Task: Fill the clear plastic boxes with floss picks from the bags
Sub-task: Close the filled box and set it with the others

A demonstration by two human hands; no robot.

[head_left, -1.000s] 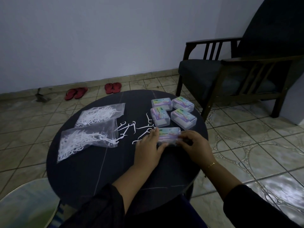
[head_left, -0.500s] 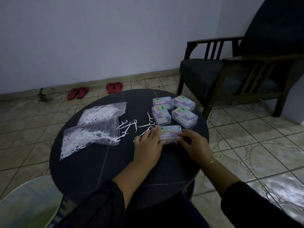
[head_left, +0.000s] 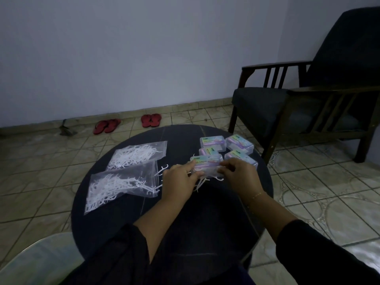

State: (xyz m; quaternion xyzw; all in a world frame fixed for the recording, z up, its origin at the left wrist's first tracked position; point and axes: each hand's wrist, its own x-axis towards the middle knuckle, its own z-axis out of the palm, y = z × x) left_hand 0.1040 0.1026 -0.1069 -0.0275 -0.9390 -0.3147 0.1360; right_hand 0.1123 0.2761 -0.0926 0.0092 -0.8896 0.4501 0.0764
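- Both our hands hold one clear plastic box [head_left: 206, 164] above the round dark table [head_left: 127, 212]: our left hand [head_left: 181, 178] pinches its left end, our right hand [head_left: 238, 175] curls round its right end.
- We see the held box raised off the tabletop, its colourful label facing up and tilted slightly toward us.
- Under the box, between our hands, loose floss picks [head_left: 202, 183] lie on the table; whether any touch the box we cannot tell.
- Four more boxes [head_left: 226, 148] sit just beyond our hands, grouped close together near the table's far right edge.
- To our left lie two clear bags of white floss picks: the near bag [head_left: 119, 187] with picks poking out of its right end, and the far bag [head_left: 137, 154] partly overlapped by it.
- A thin bracelet [head_left: 257, 195] circles our right wrist, and dark sleeves [head_left: 123, 254] cover our forearms.
- Beyond the table we see a dark wooden armchair [head_left: 308, 95] on the right and two pairs of red sandals [head_left: 127, 123] by the wall.
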